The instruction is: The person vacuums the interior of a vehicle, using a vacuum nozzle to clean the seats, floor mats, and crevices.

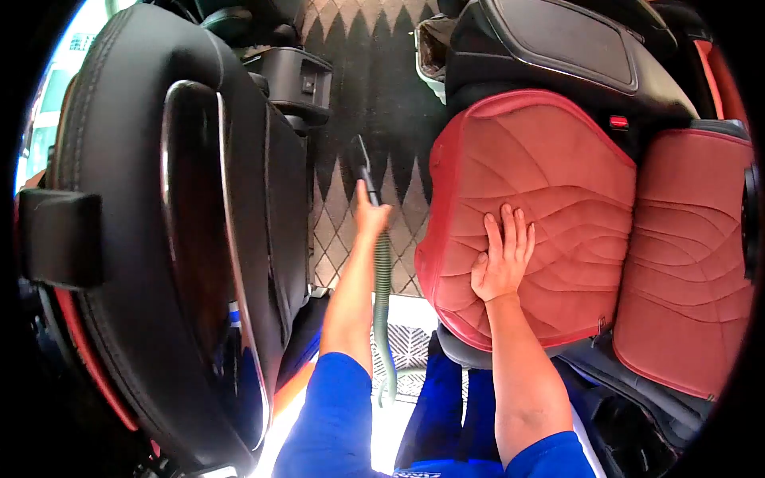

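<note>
Car interior, rear footwell seen from above; diamond-patterned mat (374, 88) on the floor.

Left hand (371, 215): closed around the nozzle (362, 163), gripping it at its near end. Nozzle: black, narrow, long axis running up and slightly left from the hand, tip pointing away from the person and down at the mat. Hose (383, 295): grey-green, ribbed, leaves the underside of the hand and runs back toward the person alongside the forearm.

Right hand (504, 259): flat, fingers spread slightly, palm pressed on the red seat cushion (550, 183); holds nothing. Cushion lies just right of the nozzle hand, quilted, edges piped.

Front seatback (159, 239): black, well left of the left hand. Both sleeves blue.
</note>
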`<action>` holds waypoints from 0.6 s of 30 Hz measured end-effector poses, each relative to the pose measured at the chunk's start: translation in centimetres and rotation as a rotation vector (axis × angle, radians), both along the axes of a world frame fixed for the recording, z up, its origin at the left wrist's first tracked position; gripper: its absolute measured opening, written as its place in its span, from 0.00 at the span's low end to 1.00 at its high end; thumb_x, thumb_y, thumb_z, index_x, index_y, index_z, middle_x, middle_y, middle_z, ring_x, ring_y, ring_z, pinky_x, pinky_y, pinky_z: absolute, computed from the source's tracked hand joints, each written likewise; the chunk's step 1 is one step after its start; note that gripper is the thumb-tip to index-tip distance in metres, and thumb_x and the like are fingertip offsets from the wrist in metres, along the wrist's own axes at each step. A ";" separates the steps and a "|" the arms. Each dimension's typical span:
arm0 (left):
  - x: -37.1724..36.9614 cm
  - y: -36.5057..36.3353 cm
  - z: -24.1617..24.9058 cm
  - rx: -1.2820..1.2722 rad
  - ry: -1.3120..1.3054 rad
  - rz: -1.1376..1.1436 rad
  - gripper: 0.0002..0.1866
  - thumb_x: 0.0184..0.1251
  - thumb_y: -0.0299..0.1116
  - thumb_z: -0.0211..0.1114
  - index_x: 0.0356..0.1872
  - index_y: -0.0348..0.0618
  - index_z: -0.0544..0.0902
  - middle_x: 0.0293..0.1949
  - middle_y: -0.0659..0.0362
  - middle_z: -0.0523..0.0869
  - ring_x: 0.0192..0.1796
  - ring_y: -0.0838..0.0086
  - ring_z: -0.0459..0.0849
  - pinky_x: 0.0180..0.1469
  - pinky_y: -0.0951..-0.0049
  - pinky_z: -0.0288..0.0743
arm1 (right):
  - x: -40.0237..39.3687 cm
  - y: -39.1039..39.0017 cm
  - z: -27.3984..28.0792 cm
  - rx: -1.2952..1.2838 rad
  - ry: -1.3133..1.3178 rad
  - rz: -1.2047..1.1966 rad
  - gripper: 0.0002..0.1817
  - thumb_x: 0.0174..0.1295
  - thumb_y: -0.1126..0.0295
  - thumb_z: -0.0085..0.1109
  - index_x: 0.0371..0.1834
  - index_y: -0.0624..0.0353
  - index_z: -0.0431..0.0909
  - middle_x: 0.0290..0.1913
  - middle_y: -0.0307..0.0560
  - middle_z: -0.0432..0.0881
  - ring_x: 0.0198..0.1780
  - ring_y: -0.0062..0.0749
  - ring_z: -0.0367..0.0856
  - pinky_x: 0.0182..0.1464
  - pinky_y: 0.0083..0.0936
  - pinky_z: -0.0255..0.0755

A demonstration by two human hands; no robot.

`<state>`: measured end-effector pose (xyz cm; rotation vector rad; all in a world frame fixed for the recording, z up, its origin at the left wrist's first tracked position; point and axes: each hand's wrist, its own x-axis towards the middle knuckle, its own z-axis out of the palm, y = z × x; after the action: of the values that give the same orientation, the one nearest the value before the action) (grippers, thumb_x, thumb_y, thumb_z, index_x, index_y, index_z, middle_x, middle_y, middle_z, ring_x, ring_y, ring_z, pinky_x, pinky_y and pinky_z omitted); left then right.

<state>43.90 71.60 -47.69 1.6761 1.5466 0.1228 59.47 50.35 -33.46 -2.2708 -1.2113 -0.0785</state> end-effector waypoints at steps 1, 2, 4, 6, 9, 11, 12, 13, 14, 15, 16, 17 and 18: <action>1.1 -2.8 3.4 -0.176 0.168 -0.257 0.53 0.50 0.35 0.69 0.78 0.67 0.50 0.46 0.33 0.84 0.46 0.41 0.86 0.49 0.54 0.79 | -0.3 -0.2 0.1 0.010 0.003 0.010 0.32 0.57 0.63 0.45 0.69 0.49 0.70 0.76 0.50 0.61 0.77 0.52 0.55 0.76 0.58 0.44; -1.0 -6.1 -0.9 -0.038 -0.057 -0.434 0.53 0.52 0.37 0.72 0.78 0.71 0.50 0.48 0.33 0.83 0.51 0.42 0.84 0.53 0.53 0.76 | -0.5 -0.4 0.2 0.006 0.004 0.020 0.32 0.57 0.63 0.45 0.69 0.49 0.70 0.76 0.50 0.61 0.77 0.52 0.55 0.76 0.58 0.44; -3.3 -9.6 2.0 -0.151 -0.088 -0.519 0.53 0.53 0.33 0.72 0.78 0.72 0.51 0.48 0.38 0.85 0.50 0.43 0.84 0.52 0.57 0.76 | -0.3 -0.2 0.1 0.003 0.009 0.005 0.32 0.56 0.63 0.45 0.69 0.49 0.70 0.76 0.50 0.62 0.77 0.52 0.55 0.76 0.59 0.44; -6.6 -8.4 4.4 -0.036 -0.116 -0.578 0.52 0.52 0.30 0.71 0.78 0.71 0.54 0.47 0.41 0.86 0.45 0.47 0.87 0.49 0.60 0.78 | -0.2 -0.2 0.1 0.000 0.012 0.013 0.32 0.57 0.63 0.45 0.68 0.49 0.71 0.75 0.51 0.62 0.77 0.52 0.55 0.76 0.59 0.44; -9.4 -4.9 6.7 -0.414 -0.231 -0.427 0.50 0.48 0.22 0.65 0.77 0.65 0.60 0.41 0.53 0.85 0.29 0.69 0.83 0.31 0.71 0.77 | -0.3 -0.4 -0.2 -0.002 0.020 0.014 0.31 0.58 0.62 0.44 0.68 0.50 0.71 0.76 0.51 0.62 0.77 0.52 0.55 0.75 0.59 0.44; -7.2 -2.0 7.5 -0.311 -0.435 -0.186 0.50 0.47 0.20 0.63 0.77 0.63 0.61 0.34 0.57 0.83 0.24 0.74 0.80 0.25 0.74 0.74 | -0.3 -0.2 0.0 -0.006 0.004 0.016 0.30 0.60 0.62 0.43 0.69 0.50 0.71 0.76 0.51 0.62 0.77 0.52 0.55 0.76 0.58 0.44; -4.2 -0.3 8.4 -0.305 -0.485 -0.024 0.50 0.47 0.20 0.63 0.77 0.63 0.60 0.30 0.58 0.82 0.22 0.73 0.80 0.24 0.73 0.74 | -0.2 0.0 -0.1 0.001 -0.003 0.016 0.30 0.60 0.62 0.43 0.69 0.50 0.71 0.76 0.51 0.62 0.77 0.52 0.55 0.76 0.58 0.44; -1.6 1.9 8.4 -0.306 -0.502 -0.030 0.50 0.48 0.20 0.64 0.78 0.62 0.59 0.31 0.56 0.81 0.20 0.72 0.79 0.21 0.70 0.73 | -0.3 0.0 -0.2 0.001 -0.008 0.013 0.30 0.61 0.61 0.41 0.69 0.50 0.71 0.76 0.51 0.62 0.77 0.52 0.55 0.76 0.58 0.44; 0.8 3.8 8.1 -0.311 -0.518 -0.033 0.51 0.49 0.19 0.64 0.79 0.62 0.57 0.31 0.55 0.81 0.18 0.71 0.77 0.18 0.68 0.72 | -0.3 -0.2 -0.2 -0.004 -0.013 0.011 0.29 0.62 0.61 0.40 0.69 0.50 0.70 0.76 0.51 0.62 0.77 0.52 0.55 0.76 0.58 0.44; 3.3 5.1 7.6 -0.313 -0.469 -0.036 0.51 0.50 0.20 0.65 0.79 0.62 0.57 0.31 0.55 0.82 0.19 0.71 0.78 0.19 0.67 0.74 | -0.3 -0.2 -0.2 -0.011 -0.021 0.011 0.29 0.62 0.61 0.40 0.69 0.50 0.70 0.76 0.51 0.62 0.77 0.52 0.55 0.76 0.58 0.44; 5.7 5.9 7.0 -0.319 -0.423 -0.045 0.51 0.50 0.20 0.65 0.79 0.63 0.57 0.30 0.54 0.83 0.20 0.71 0.80 0.21 0.67 0.75 | -0.3 -0.1 -0.2 -0.003 -0.025 0.015 0.29 0.63 0.61 0.39 0.69 0.50 0.70 0.76 0.51 0.62 0.77 0.52 0.56 0.76 0.58 0.44; 7.6 6.3 6.2 -0.251 -0.271 -0.143 0.52 0.48 0.23 0.66 0.78 0.64 0.56 0.33 0.50 0.85 0.23 0.66 0.83 0.27 0.65 0.78 | -0.3 -0.2 -0.2 0.001 -0.030 0.013 0.29 0.64 0.61 0.39 0.69 0.49 0.70 0.76 0.51 0.62 0.77 0.53 0.56 0.76 0.58 0.44; 9.2 6.1 5.5 -0.181 -0.118 -0.240 0.52 0.47 0.26 0.67 0.78 0.66 0.56 0.36 0.45 0.87 0.27 0.61 0.87 0.33 0.63 0.82 | -0.2 -0.3 -0.2 -0.015 -0.040 0.004 0.29 0.64 0.61 0.39 0.69 0.49 0.70 0.76 0.51 0.62 0.77 0.53 0.56 0.76 0.58 0.44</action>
<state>53.10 77.71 -42.14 1.6641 1.2220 -0.0432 59.23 50.07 -33.61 -2.2903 -1.2404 -0.1140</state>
